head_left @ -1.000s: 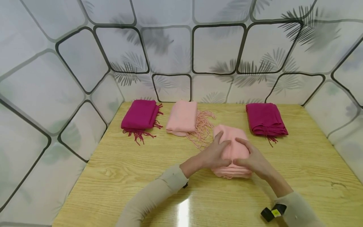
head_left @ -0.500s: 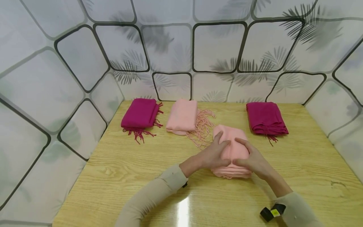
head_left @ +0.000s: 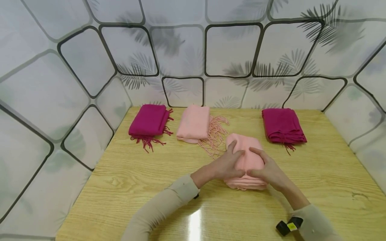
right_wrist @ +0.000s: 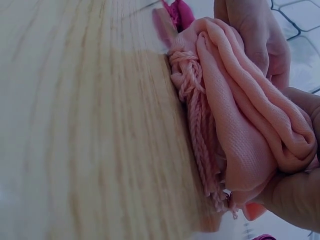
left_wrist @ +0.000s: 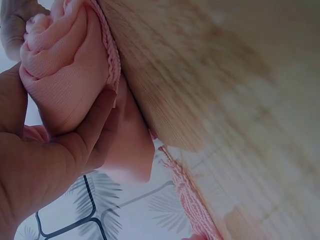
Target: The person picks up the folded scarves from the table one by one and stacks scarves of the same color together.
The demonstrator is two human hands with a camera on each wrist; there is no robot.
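On the tabletop (head_left: 105,197), the scarf (head_left: 249,160) lay between the left hand (head_left: 227,165) and right hand (head_left: 272,171), each gripping a side. It seemed light, soft and slack, best held through all its folds (right_wrist: 250,107), above the fringe (right_wrist: 199,127).

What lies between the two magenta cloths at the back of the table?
The head view shows a folded pink cloth with its fringe, then bare tabletop; the held pink cloth sits nearer the person.
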